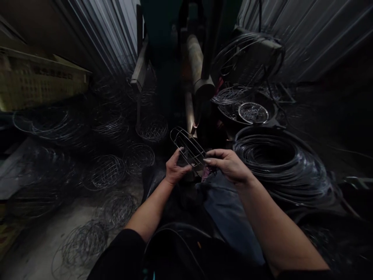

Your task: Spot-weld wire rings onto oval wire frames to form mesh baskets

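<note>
A small wire basket frame (188,144), long and rounded at its end, is held tilted between my two hands. My left hand (175,168) grips its near left side, thumb and fingers on the wires. At its right end my right hand (225,163) pinches with thumb and forefinger; whether a separate wire piece sits in that pinch I cannot make out. Just beyond the frame are the copper-coloured electrode tips (194,130) of a machine that looks like a spot welder, below its thick cylindrical arm (196,58). The frame's far edge overlaps the lower electrode in view.
Coiled wire (279,163) fills a large tub at the right. Behind it, a round dish (253,112) of small metal pieces rests in a basin. Several wire baskets (107,171) lie on the floor at the left, near a yellow crate (40,81).
</note>
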The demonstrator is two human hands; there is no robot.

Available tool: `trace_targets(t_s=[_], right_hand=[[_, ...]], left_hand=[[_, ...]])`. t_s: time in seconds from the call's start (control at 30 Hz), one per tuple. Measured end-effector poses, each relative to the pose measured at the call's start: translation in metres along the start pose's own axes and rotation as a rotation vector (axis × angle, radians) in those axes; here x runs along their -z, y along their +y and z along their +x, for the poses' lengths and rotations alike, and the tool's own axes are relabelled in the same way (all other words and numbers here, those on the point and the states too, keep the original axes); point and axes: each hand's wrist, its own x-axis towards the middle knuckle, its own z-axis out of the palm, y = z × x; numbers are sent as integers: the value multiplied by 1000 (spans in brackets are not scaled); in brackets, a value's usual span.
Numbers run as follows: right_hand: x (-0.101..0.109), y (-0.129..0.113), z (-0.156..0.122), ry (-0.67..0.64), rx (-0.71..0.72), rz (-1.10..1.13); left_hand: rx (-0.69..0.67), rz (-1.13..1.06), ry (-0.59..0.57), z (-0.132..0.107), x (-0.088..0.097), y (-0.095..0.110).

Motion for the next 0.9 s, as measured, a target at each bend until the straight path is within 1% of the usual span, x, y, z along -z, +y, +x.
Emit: trace_targets(t_s=[0.13,0.33,0.5,0.6,0.7,0.77,0.83,0.9], right_hand=[[-3,4,0,-2,-81,87],[-2,-1,2,55,-95,87],[-7,-13,12,49,-101,93],[-9,-15,18,79,-35,95],[-9,-14,25,159,90,130],[-9,-13,29,182,155,142],[-9,-14,34,186,175,143],[-9,-17,38,181,156,146]], left_hand=[[-65,66,31,3,1,-1],[-107,90,48,6,-1,-1],[-56,39,54,12,-5,-12],[-31,-2,54,21,-7,-17],[-4,-19,63,31,-9,-19],[31,-26,56,37,-10,-20],[65,-48,47,41,-13,-20],[107,-77,36,45,-15,-19]])
